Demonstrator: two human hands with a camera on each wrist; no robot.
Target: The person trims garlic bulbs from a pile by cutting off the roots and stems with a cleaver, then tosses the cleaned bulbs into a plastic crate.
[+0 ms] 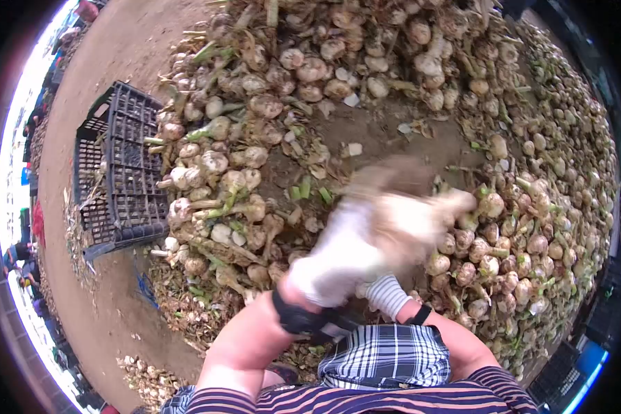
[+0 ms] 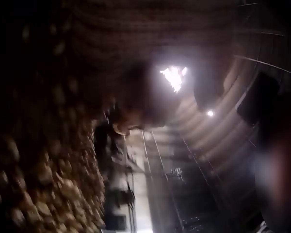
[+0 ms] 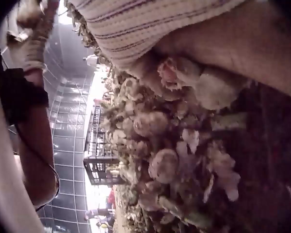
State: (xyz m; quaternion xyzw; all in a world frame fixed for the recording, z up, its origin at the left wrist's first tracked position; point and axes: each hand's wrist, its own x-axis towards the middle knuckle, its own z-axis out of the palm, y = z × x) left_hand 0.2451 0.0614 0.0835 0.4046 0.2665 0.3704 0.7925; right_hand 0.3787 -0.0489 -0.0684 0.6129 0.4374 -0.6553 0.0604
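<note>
My left hand point(image 1: 345, 252), in a white glove, is blurred by motion over the middle of the heap. It holds a garlic bulb, whose outline is smeared; in the right wrist view this glove point(image 3: 31, 53) shows at upper left. Below it, my right hand point(image 1: 386, 295) wears a striped glove, its fingers mostly hidden behind the left forearm and hand. The right wrist view has this striped glove point(image 3: 150, 29) close over a garlic bulb point(image 3: 216, 90) with a cut neck; I cannot tell whether the fingers grip it. The left wrist view is dark and blurred.
Garlic with stalks point(image 1: 217, 165) lies heaped ahead and to the left, and trimmed bulbs point(image 1: 504, 255) are piled at right. Bare soil point(image 1: 372, 131) with scraps shows between them. A black plastic crate point(image 1: 134, 165) stands tilted at left. Plaid cloth point(image 1: 386, 355) covers my lap.
</note>
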